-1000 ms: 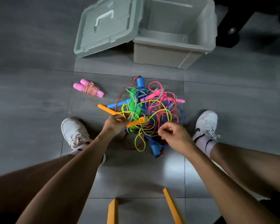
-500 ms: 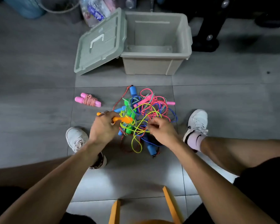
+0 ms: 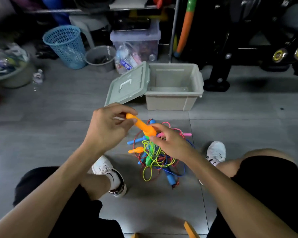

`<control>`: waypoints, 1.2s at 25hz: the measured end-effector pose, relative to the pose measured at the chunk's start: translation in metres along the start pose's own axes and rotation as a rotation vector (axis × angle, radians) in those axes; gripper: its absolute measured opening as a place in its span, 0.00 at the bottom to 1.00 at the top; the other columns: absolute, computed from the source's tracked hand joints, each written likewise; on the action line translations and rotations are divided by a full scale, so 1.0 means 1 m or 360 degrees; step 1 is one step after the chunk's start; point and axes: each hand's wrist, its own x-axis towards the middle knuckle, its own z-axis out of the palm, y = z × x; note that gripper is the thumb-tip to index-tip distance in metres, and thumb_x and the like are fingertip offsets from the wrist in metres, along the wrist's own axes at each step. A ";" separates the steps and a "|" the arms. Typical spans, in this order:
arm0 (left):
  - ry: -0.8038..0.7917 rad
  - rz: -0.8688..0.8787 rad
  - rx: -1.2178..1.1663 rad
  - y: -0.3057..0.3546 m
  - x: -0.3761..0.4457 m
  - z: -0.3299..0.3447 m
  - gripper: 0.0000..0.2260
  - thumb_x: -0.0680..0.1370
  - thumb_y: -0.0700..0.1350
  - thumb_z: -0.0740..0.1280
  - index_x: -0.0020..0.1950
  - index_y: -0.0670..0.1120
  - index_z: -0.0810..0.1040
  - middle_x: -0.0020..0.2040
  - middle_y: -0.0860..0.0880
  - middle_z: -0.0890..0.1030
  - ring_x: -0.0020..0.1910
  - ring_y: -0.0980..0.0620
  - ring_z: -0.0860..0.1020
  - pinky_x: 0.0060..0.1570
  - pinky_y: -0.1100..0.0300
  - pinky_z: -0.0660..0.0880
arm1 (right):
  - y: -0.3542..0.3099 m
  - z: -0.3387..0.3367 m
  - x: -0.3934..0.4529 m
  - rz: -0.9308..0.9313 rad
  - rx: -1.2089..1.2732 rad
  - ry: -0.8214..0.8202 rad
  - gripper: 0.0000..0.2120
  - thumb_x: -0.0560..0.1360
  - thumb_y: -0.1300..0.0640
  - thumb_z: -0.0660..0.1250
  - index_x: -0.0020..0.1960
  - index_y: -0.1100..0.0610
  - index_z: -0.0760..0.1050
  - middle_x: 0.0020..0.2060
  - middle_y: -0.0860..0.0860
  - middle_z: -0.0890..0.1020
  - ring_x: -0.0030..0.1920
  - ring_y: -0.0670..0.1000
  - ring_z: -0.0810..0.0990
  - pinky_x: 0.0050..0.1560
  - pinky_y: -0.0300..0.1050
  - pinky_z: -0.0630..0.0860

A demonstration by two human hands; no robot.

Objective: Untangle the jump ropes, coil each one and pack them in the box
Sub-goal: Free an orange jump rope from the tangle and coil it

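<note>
While the tangle of jump ropes (image 3: 155,157) lies on the grey tiled floor (image 3: 58,117) between the two white shoes, both hands work above it on one orange handle (image 3: 141,125). Left hand (image 3: 108,127): fingers curled, thumb and fingertips pinching the upper, narrow end of the handle. Right hand (image 3: 169,141): fingers curled at the lower, wider end of the same handle, index finger over its top and thumb below; exactly what the thumb presses is hard to tell because of blur. The hands are close together, joined only by the handle, which slants down from left to right.

Tangle contents seen: yellow-green cord, red cord, blue cord, pink cord, a second orange handle (image 3: 135,149), a green handle (image 3: 148,159), blue handles (image 3: 169,178), a pink handle tip (image 3: 187,134). Yellow-green cord rises from the heap toward the held handle.

Box (image 3: 174,100), beige, stands open on the floor beyond the tangle, well apart from the hands. Its pale green lid (image 3: 127,85) leans against the box's left side, handle side facing the camera.

Background: blue mesh basket (image 3: 65,45), grey bucket (image 3: 100,57), clear storage bin (image 3: 136,42), black exercise equipment (image 3: 248,40).
</note>
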 end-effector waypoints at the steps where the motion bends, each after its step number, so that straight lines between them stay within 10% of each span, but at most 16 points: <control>1: 0.0021 -0.0078 -0.0124 0.002 0.001 -0.003 0.10 0.71 0.35 0.74 0.42 0.51 0.83 0.40 0.52 0.82 0.37 0.57 0.81 0.33 0.71 0.74 | -0.006 -0.007 0.000 -0.0013 0.0040 -0.0010 0.14 0.77 0.54 0.67 0.62 0.46 0.73 0.55 0.43 0.82 0.56 0.42 0.79 0.60 0.45 0.74; 6: 0.0079 -0.0048 0.0325 -0.015 0.013 -0.014 0.04 0.74 0.47 0.72 0.42 0.55 0.78 0.37 0.55 0.81 0.39 0.60 0.78 0.38 0.75 0.69 | -0.036 -0.045 -0.003 -0.0081 0.0155 0.0112 0.05 0.79 0.52 0.66 0.55 0.47 0.75 0.36 0.41 0.79 0.34 0.39 0.73 0.37 0.36 0.68; 13: -0.0320 0.0476 0.0690 -0.005 0.041 0.028 0.12 0.75 0.60 0.63 0.45 0.53 0.77 0.29 0.57 0.72 0.31 0.55 0.74 0.31 0.57 0.70 | -0.083 -0.085 0.011 -0.0150 -0.0023 0.0208 0.08 0.78 0.47 0.66 0.50 0.50 0.79 0.30 0.40 0.75 0.32 0.41 0.71 0.35 0.36 0.67; 19: -0.0165 -0.0333 -0.0308 -0.001 0.059 0.063 0.14 0.79 0.52 0.66 0.36 0.47 0.76 0.26 0.54 0.73 0.22 0.57 0.66 0.24 0.63 0.64 | -0.055 -0.090 0.006 0.0159 0.0358 0.0211 0.10 0.82 0.59 0.61 0.43 0.56 0.75 0.31 0.48 0.79 0.34 0.48 0.78 0.44 0.44 0.75; 23: 0.0174 -0.0825 -0.0999 0.006 0.078 0.061 0.14 0.79 0.52 0.66 0.40 0.44 0.79 0.26 0.54 0.73 0.21 0.55 0.65 0.22 0.66 0.61 | -0.027 -0.078 0.000 0.0304 -0.0109 -0.0046 0.13 0.83 0.60 0.57 0.42 0.52 0.74 0.36 0.50 0.81 0.38 0.49 0.77 0.43 0.47 0.71; 27: 0.0281 -0.1015 -0.1028 0.003 0.085 0.063 0.14 0.79 0.53 0.66 0.41 0.44 0.79 0.28 0.51 0.74 0.21 0.55 0.65 0.22 0.65 0.62 | -0.028 -0.084 -0.003 0.0345 -0.0330 -0.0108 0.15 0.83 0.59 0.56 0.39 0.48 0.73 0.34 0.49 0.80 0.34 0.49 0.74 0.39 0.50 0.72; 30: 0.0102 -0.1258 -0.0736 -0.004 0.087 0.062 0.14 0.79 0.53 0.64 0.46 0.43 0.79 0.33 0.49 0.77 0.23 0.53 0.66 0.23 0.65 0.63 | -0.053 -0.098 -0.009 -0.0070 -0.0086 0.0464 0.13 0.82 0.56 0.59 0.44 0.42 0.77 0.28 0.46 0.72 0.29 0.48 0.70 0.29 0.49 0.70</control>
